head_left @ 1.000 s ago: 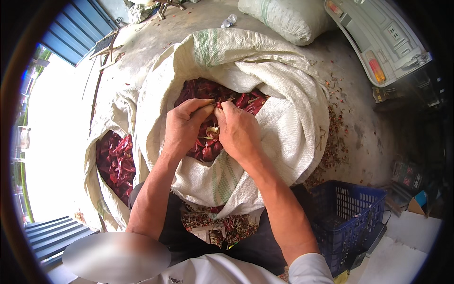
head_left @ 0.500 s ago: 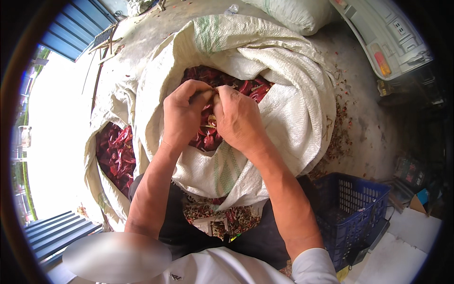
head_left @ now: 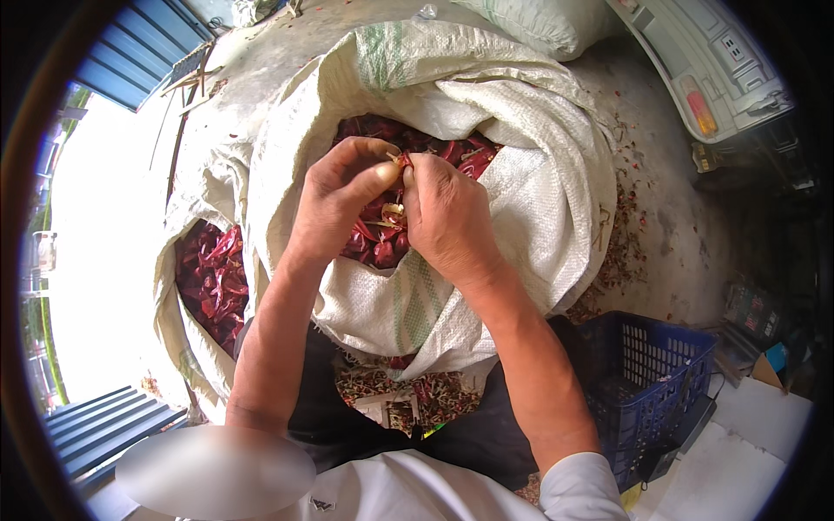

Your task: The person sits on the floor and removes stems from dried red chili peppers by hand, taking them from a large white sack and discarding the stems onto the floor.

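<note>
Closely pinched chili [head_left: 404, 160], left grip [head_left: 334, 195], right grip [head_left: 450, 215]

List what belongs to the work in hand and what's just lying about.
Apparently in use:
left hand and right hand, together pinching a small red piece
large open white sack of red chillies beneath

Apparently just lying about:
blue basket
bulging white sack beyond
</note>
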`<state>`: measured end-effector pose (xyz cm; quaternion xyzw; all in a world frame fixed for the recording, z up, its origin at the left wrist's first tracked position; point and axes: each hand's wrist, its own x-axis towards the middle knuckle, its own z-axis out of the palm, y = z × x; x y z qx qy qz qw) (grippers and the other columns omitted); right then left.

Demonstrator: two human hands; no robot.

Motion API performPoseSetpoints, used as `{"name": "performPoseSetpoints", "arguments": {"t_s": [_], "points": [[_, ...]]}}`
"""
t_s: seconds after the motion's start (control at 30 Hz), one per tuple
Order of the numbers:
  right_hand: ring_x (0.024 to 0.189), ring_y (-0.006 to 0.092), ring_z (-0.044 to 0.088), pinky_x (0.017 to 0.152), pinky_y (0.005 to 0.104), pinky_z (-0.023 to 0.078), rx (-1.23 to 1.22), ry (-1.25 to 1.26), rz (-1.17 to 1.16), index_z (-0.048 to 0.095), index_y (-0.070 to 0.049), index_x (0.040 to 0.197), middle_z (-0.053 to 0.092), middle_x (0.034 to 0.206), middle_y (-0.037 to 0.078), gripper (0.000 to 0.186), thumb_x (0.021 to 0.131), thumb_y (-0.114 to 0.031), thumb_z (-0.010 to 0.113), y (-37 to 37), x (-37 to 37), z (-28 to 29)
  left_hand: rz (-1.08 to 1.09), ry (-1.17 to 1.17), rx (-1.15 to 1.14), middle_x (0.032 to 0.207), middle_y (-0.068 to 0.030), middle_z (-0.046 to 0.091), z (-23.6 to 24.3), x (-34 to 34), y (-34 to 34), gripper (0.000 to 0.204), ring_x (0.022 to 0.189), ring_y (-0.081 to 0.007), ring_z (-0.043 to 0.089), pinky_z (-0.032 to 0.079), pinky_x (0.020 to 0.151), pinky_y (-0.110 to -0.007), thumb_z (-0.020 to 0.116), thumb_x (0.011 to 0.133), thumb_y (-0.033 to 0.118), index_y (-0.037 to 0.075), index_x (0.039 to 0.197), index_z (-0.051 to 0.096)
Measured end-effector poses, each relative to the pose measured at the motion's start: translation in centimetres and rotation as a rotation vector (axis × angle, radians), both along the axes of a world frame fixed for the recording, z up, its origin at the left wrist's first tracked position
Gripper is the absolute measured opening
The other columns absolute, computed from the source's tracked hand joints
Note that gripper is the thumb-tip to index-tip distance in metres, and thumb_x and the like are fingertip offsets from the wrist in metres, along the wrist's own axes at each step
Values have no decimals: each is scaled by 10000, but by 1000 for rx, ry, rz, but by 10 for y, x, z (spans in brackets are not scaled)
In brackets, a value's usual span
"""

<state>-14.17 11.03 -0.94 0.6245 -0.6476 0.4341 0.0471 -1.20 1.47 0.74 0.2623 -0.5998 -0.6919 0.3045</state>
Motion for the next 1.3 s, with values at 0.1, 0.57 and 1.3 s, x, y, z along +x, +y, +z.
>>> {"name": "performPoseSetpoints", "arguments": {"t_s": [0.1, 0.57, 1.3], "points": [[727, 306, 640, 661, 401, 536, -50, -35, 22, 529, -27, 960, 598, 779, 134, 65, 935, -73, 568, -4, 3, -3, 75, -20, 3, 1005, -32, 664, -8, 0, -4, 128, 942, -121, 636, 540, 871, -296, 647, 972, 102, 27, 1075, 636], [536, 110, 577, 474, 284, 561, 291, -1421, 44, 605, -2, 986, 587, 744, 41, 313, 1020, -311, 567, -14, -16, 3, -97, -875, -1057, 990, -155, 663, -32, 17, -20, 268, 902, -351, 660, 527, 785, -435, 756, 809, 196, 24, 1003, 689], [897, 168, 641, 825, 312, 524, 216, -1330, 90, 599, 35, 1121, 678, 1039, 118, 270, 886, -77, 669, -11, -12, -16, 197, -56, 243, 985, -42, 657, -8, -2, -4, 257, 795, -99, 590, 498, 722, -244, 680, 937, 94, -20, 1164, 640]]}}
